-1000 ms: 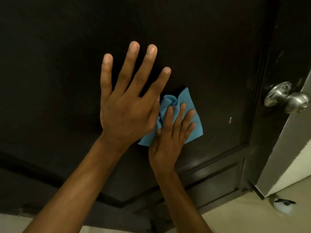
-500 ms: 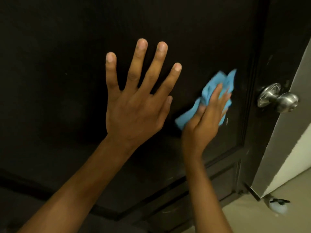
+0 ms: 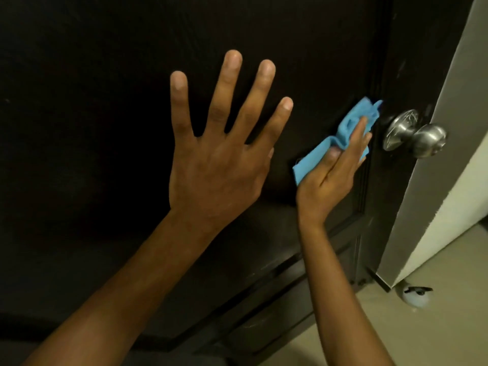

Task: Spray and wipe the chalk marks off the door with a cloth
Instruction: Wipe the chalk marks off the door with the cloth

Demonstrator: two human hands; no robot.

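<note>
Your left hand lies flat on the door, fingers spread. To its right, your right hand presses the cloth against the door, just left of the knob. Below the knob, near the door's bottom corner, what may be a doorstop sits on the floor.

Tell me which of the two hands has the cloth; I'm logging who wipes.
The right hand presses the blue cloth to the door beside the knob. The left hand is spread flat, bare.
</note>
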